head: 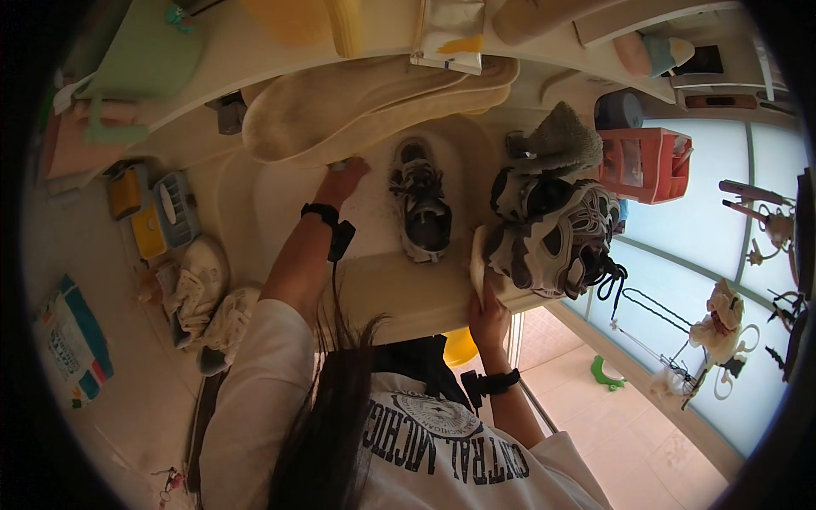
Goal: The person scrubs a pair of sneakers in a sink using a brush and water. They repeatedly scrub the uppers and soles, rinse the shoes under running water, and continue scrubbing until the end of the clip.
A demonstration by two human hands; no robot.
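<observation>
My left hand [344,181] reaches into the white sink basin [287,217], its fingers at a small object below the large pale insoles [331,108]; whether it grips that object is unclear. A dark, wet-looking sneaker [422,201] lies in the basin, to the right of that hand. At the basin's right front edge, my right hand [489,319] holds a narrow pale piece [478,261], perhaps an insole, upright beside a heap of grey and black sneakers [554,236]. Both wrists wear black bands.
A grey cloth [564,140] and a red plastic basket [647,166] stand behind the heap. White shoes [197,280] and soap holders [172,207] lie left of the basin. A white tube [449,38] overhangs the insoles. Cords and hair ties hang at right; a yellow container [460,347] is below.
</observation>
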